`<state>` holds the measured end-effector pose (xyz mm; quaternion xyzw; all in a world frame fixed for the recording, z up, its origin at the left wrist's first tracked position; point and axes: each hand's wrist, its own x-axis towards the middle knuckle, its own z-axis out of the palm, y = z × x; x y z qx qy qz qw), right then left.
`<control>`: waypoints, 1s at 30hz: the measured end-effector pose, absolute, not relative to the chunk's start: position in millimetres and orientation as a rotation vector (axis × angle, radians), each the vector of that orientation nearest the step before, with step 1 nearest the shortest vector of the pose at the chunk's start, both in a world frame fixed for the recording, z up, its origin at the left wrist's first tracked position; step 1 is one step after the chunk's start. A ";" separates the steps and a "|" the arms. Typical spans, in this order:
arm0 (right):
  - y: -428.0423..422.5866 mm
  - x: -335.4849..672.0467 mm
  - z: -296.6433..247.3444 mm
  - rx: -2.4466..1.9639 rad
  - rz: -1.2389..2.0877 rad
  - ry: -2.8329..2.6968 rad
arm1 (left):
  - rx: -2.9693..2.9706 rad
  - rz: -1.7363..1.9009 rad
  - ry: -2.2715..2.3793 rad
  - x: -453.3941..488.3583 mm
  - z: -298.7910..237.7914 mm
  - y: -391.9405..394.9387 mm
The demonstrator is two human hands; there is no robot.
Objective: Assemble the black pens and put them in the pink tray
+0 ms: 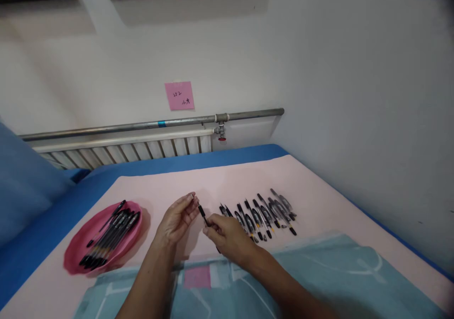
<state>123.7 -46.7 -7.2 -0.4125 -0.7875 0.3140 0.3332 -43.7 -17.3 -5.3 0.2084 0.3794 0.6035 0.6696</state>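
Observation:
Over the pink cloth, my right hand [229,236] is closed around a black pen [202,211], which points up and to the left. The thumb and forefinger of my left hand [179,219] pinch together by the pen's upper end. A small shiny bit shows at those fingertips, too small to name. Just right of my right hand lie several pen parts and black caps [266,212], spread in a loose row. To the left of my left hand, a pink dish [69,257] holds several black pens [115,236].
Pink cloth [170,182] covers the blue table surface [248,153]. Light blue fabric [312,267] lies along the near side. A radiator [142,150] and a pipe with a red valve [222,138] run along the back wall; a wall stands at the right.

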 end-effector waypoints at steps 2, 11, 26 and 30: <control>-48.3 121.1 -9.6 -1.069 0.846 -2.050 | 0.414 1.352 0.797 -42.8 -5.6 -19.4; -45.7 122.2 -13.0 -1.078 0.824 -2.061 | 0.375 1.287 0.764 -37.3 -5.9 -23.0; -44.9 124.6 -11.1 -1.077 0.845 -2.090 | 0.427 1.274 0.771 -33.7 -2.7 -26.6; -45.3 123.4 -10.4 -1.091 0.910 -2.033 | 0.515 1.261 0.803 -29.8 -0.9 -28.5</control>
